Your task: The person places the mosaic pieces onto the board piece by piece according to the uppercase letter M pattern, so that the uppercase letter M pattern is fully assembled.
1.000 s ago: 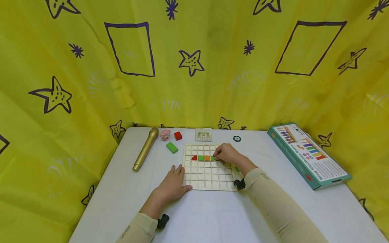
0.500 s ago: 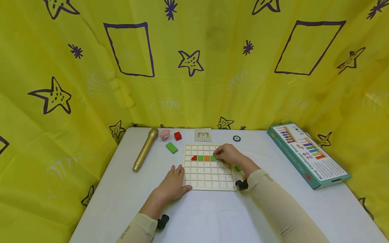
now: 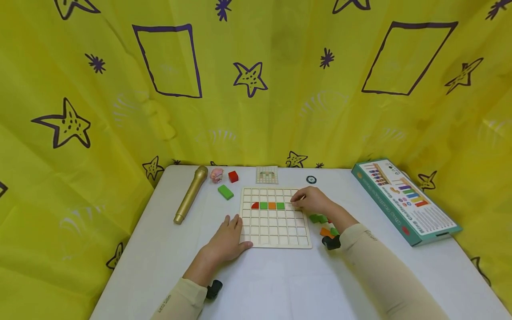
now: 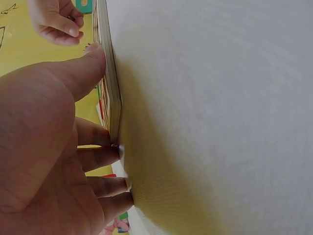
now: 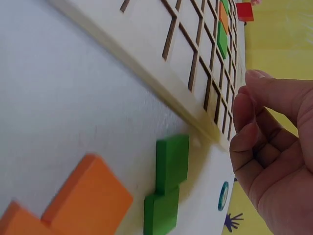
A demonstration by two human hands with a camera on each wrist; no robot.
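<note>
Over grid board (image 3: 275, 217) right edge | right hand (image 3: 314, 201) fingers loosely curled, holding nothing | green blocks (image 3: 318, 218) lie just beside it, toward wrist | left hand (image 3: 227, 240) flat, bracing board's near-left corner, farther off.

Bare table (image 3: 280, 284) near the person, loose green pieces (image 3: 318, 218) and orange piece (image 3: 326, 232) right of the grid board (image 3: 276, 242) — microphone (image 3: 190, 194) left
</note>
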